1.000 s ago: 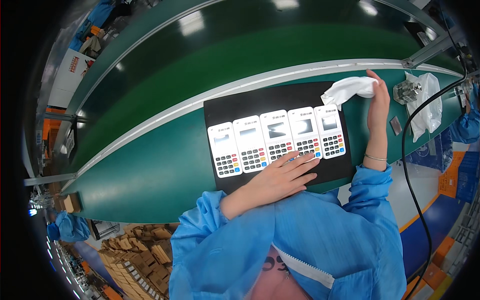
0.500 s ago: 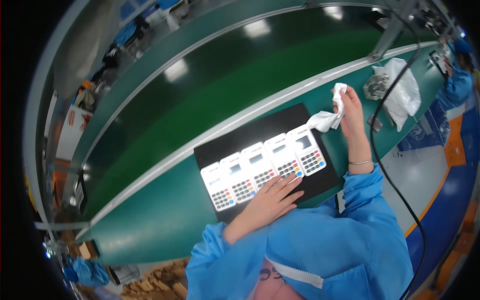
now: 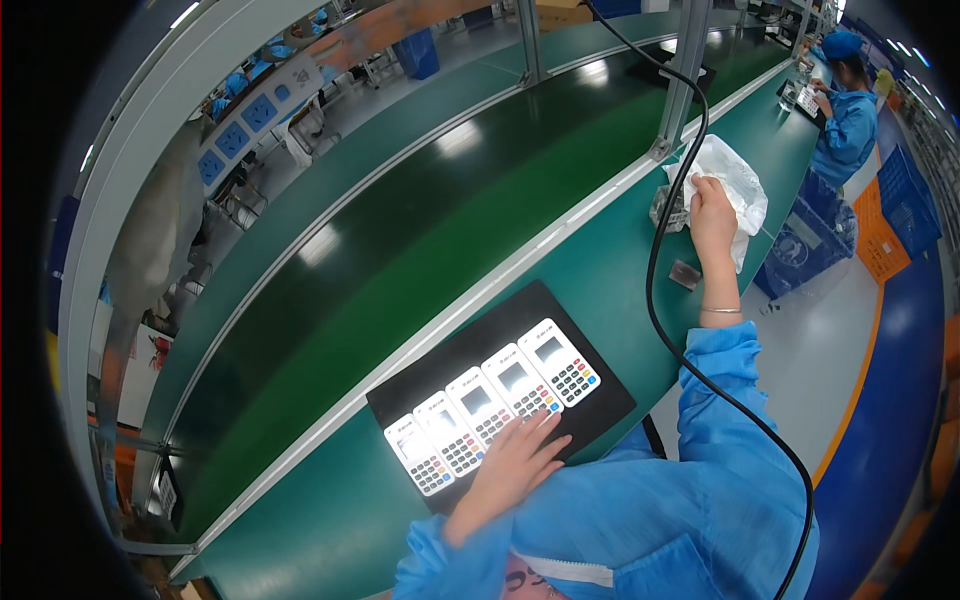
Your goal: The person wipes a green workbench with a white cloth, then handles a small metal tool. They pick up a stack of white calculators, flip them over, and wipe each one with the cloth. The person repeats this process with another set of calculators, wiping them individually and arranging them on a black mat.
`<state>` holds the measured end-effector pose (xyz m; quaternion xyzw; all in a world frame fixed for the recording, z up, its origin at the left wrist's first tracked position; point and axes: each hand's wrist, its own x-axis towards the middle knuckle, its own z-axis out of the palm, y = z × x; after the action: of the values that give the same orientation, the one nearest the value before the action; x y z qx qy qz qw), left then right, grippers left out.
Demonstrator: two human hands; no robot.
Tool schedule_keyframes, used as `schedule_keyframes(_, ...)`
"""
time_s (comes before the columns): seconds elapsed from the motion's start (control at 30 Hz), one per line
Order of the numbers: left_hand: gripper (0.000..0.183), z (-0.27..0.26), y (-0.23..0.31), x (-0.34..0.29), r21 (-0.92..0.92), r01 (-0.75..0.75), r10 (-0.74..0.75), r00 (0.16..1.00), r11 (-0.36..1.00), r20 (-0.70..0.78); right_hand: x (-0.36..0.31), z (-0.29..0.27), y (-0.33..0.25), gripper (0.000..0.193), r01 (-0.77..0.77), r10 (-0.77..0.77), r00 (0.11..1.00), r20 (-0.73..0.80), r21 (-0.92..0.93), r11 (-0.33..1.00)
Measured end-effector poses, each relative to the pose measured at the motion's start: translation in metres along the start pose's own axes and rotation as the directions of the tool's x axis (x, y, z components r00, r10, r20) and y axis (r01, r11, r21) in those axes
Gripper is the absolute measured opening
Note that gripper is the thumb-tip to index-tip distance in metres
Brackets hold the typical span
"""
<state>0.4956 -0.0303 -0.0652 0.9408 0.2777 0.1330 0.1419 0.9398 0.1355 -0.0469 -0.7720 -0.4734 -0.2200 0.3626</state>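
Five white card payment terminals with small screens and coloured keys lie side by side on a black mat (image 3: 590, 420). My left hand (image 3: 512, 462) rests open and palm down, its fingers spread over the lower keys of the middle terminals (image 3: 478, 403). The rightmost terminal (image 3: 560, 362) sits slightly apart. Farther right, my right hand (image 3: 713, 222) is over a white plastic bag (image 3: 742, 190), fingers bent and closed on white material that seems to be the cloth (image 3: 690, 188). Cloth and bag blend together, so the cloth's edges are hard to make out.
A clear bag of small parts (image 3: 668, 208) and a small flat dark piece (image 3: 685, 274) lie on the green bench. A black cable (image 3: 720, 392) hangs across the right side. A metal post (image 3: 685, 85) stands behind. A co-worker (image 3: 848, 115) in blue sits at the far right.
The view has swung to the right. My right hand has moved from beside the mat, where it held up the white cloth, out to the plastic bag. My left hand stays on the terminals.
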Motion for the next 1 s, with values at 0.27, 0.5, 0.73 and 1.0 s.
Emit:
schedule_keyframes(0.27,0.041,-0.002,-0.002,-0.001,0.001,0.001,-0.001,1.0,1.0,-0.02,0.015,-0.007,-0.012,0.023,0.119,-0.112,0.988,0.104,-0.056,0.991)
schedule_keyframes(0.5,0.043,0.005,-0.008,-0.006,-0.026,-0.022,0.02,0.999,0.999,-0.047,-0.008,-0.026,-0.045,0.025,0.199,-0.197,0.98,-0.037,0.063,0.978)
schedule_keyframes(0.73,0.039,0.014,-0.011,-0.013,-0.054,-0.059,0.054,0.994,0.997,-0.1,-0.164,-0.073,-0.149,0.028,0.186,-0.559,0.737,0.379,0.682,0.707)
schedule_keyframes(1.0,0.038,0.019,-0.015,-0.013,-0.036,-0.042,0.038,0.994,0.998,-0.105,-0.19,-0.078,-0.193,0.026,0.571,-0.757,0.575,0.311,0.511,0.643)
